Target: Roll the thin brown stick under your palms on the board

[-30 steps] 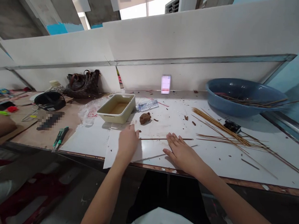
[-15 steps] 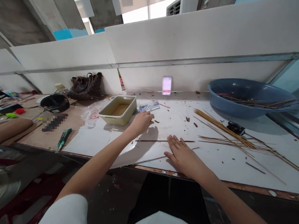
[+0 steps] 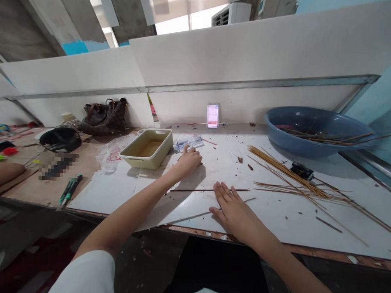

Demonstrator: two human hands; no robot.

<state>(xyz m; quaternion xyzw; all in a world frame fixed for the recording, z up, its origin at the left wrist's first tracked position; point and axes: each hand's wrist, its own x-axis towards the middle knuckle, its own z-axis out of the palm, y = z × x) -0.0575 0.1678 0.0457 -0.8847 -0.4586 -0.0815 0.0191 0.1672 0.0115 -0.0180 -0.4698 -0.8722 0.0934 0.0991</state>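
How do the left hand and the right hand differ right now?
The left hand is curled with fingertips down, while the right hand lies flat with fingers spread. The left hand is farther back, beside the cream tray; the right hand is nearer the bench's front edge. Both are bare and over the white sheet.

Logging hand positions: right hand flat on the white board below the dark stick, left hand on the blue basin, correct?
No: the head view shows the left hand curled on the white board beside the cream tray instead. The right hand is as you said.
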